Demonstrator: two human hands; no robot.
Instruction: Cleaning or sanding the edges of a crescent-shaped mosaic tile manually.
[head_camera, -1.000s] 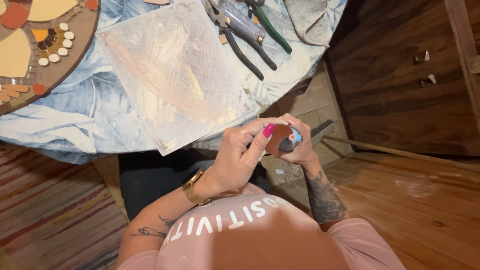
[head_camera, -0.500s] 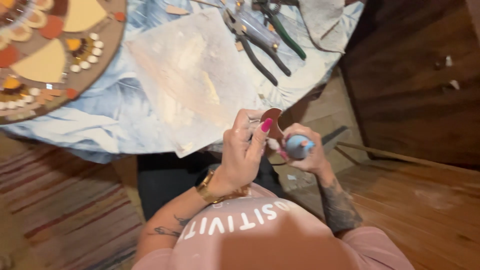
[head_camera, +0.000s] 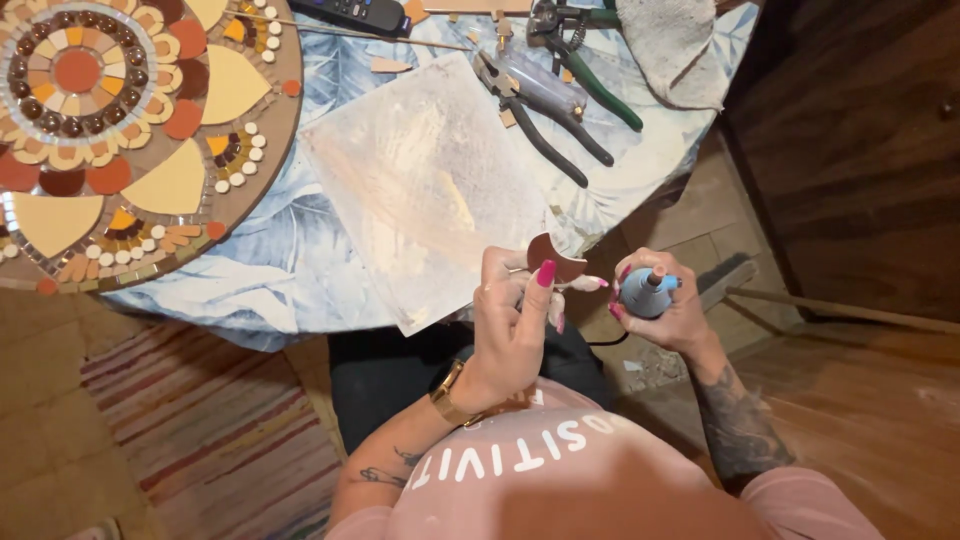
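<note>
Warm, fairly dim indoor light falls from above onto the surface (head_camera: 300, 270), with pale glare on the white square sheet (head_camera: 430, 180). The floor (head_camera: 200, 440) underneath lies in shadow, and the frame bends slightly at its edges.

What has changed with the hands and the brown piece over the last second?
The left hand has drawn apart from the right hand, carrying the brown crescent piece up and to the left, clear of the blue-grey rotary tool. Nothing was let go: the left hand still pinches the piece, the right still grips the tool. The pliers and mosaic board lie untouched on the table.
</note>
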